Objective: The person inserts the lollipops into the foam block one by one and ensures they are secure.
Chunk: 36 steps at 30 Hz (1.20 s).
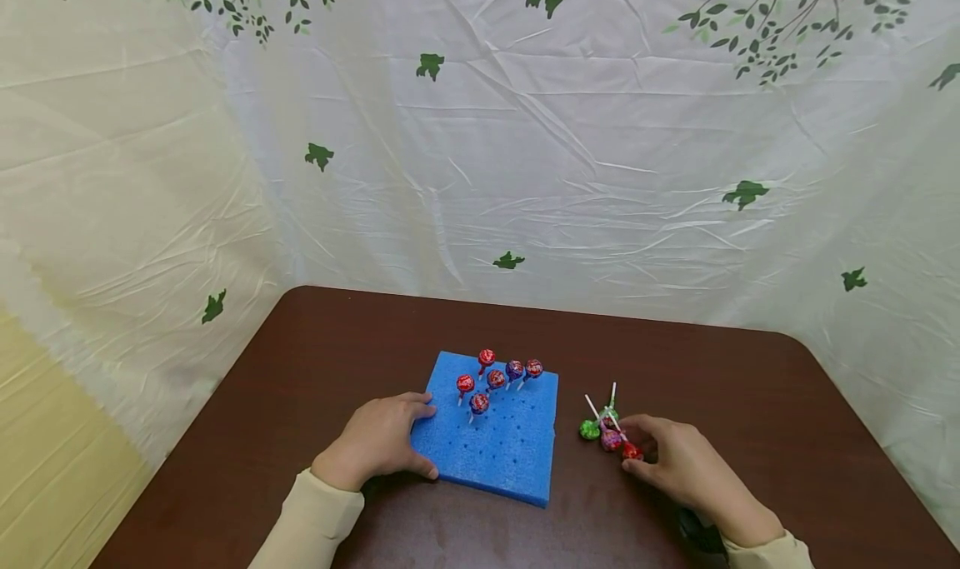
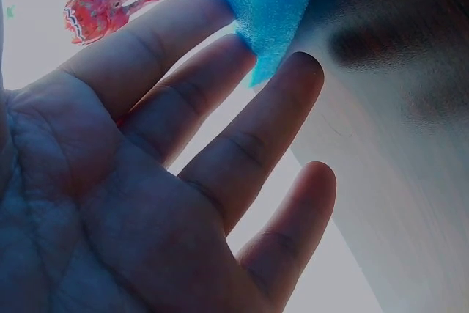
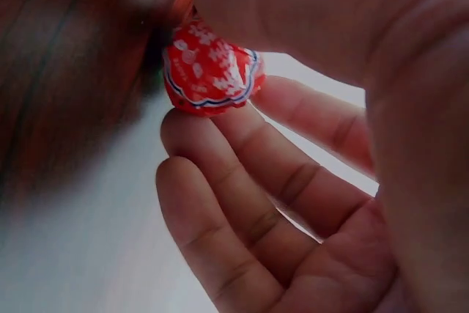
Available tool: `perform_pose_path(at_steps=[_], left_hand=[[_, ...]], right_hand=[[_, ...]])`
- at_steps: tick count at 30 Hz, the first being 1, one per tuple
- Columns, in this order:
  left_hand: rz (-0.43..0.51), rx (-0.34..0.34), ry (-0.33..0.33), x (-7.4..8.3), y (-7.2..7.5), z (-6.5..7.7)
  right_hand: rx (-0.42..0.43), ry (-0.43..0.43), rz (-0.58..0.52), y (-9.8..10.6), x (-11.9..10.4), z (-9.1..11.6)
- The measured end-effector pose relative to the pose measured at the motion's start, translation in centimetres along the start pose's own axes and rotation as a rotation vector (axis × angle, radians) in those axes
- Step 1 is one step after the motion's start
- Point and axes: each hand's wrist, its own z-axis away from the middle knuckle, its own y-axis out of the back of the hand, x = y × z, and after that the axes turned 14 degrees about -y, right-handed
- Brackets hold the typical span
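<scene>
A blue foam board (image 1: 517,462) dotted with small holes lies on the table. Several lollipops with red or purple wrappers, such as the red lollipop (image 1: 465,384), stand in its far half. My left hand (image 1: 382,437) rests at the board's left side, fingertips on the edge and thumb at the near corner; in the left wrist view its fingers (image 2: 249,148) are extended. On the right, my right hand (image 1: 684,462) pinches a red-wrapped lollipop (image 3: 211,71) by its head between thumb and fingers. Beside it lie a green lollipop (image 1: 589,429) and a pink-purple lollipop (image 1: 611,440), sticks pointing away.
The dark brown table (image 1: 360,327) has rounded far corners. Behind it hangs a pale curtain (image 1: 480,152) with green leaf prints. A dark object (image 1: 699,531), partly hidden, sits under the right wrist.
</scene>
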Motion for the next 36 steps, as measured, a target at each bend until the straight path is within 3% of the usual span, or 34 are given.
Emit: perform_pose_path(at_steps=[8,16,22,28,36], left_hand=[[0.005,0.004,0.004,-0.1,-0.2,0.0],[0.007,0.007,0.001,-0.2,-0.2,0.0],[0.002,0.004,-0.001,-0.2,-0.2,0.0],[0.005,0.001,0.0,-0.1,-0.1,-0.1],[0.016,-0.001,0.001,-0.2,-0.2,-0.1]], right_hand=[[0.193,0.077,-0.006,0.3,0.1,0.2],[0.266,0.081,-0.031,1.2,-0.3,0.5],[0.342,0.143,-0.095,1.6,-1.0,0.5],[0.378,0.211,-0.164,1.9,-2.0,0.3],[0.357,0.252,-0.23,2.1,-4.9,-0.7]])
